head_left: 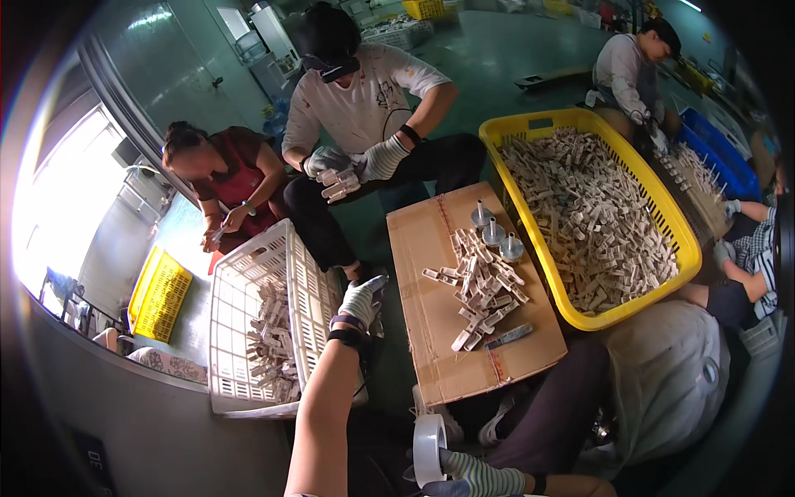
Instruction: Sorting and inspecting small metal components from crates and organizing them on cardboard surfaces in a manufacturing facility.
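My left hand point(362, 305), in a striped glove with dark fingertips, reaches out beside the right wall of a white plastic basket point(319, 290). Its fingers look apart and nothing shows in them, though they partly blend into the dark floor. At the bottom, my gloved right hand point(484, 479) grips a roll of white tape point(428, 449) by its lower edge. To the right lies a flat cardboard box point(418, 306) bearing a pile of beige plastic clip-like parts point(480, 286), several metal pieces with upright pins point(511, 247) and a grey-handled knife point(509, 335).
A yellow crate point(584, 319) full of similar parts stands right of the box. Opposite, a person point(364, 91) in gloves holds a few parts. Others sit at left point(240, 170) and far right point(625, 70). A striped sleeve point(762, 248) shows at the right edge. A blue crate point(733, 170) stands beyond.
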Demonstrator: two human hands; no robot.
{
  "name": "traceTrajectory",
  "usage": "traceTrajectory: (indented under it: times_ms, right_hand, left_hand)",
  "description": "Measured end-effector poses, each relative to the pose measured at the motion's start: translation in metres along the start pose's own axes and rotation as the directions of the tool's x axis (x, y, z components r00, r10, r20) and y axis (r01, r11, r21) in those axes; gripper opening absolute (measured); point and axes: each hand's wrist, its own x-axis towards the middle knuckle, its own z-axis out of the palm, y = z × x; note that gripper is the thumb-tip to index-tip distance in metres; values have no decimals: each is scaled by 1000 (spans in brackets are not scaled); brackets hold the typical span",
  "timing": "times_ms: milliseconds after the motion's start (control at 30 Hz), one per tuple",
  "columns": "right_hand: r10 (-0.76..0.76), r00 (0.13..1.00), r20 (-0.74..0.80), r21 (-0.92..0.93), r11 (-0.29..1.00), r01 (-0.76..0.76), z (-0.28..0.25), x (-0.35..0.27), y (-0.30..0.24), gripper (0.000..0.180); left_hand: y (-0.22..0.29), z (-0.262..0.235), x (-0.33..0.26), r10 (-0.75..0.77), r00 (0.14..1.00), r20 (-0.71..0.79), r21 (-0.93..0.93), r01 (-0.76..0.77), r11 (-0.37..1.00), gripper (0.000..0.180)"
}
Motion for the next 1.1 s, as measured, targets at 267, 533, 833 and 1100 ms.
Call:
traceTrajectory:
  times_ms: [267,533,833,1100]
  right_hand:
    - [-160,980,121,-94,981,172,-7,5,-11,65]
    - [-132,978,161,-75,987,145,-11,1,-18,70]
    - [-124,981,148,-33,991,130,-22,3,-12,69]
    - [-115,985,128,-38,992,121,-24,6,-15,68]
  left_hand:
    - [18,5,-6,-10,998,-65,131,18,991,59]
    - [12,11,11,-23,991,-131,145,42,989,70]
    - [9,7,26,-32,991,-131,147,52,988,93]
    - [18,17,21,-14,992,-128,164,35,986,93]
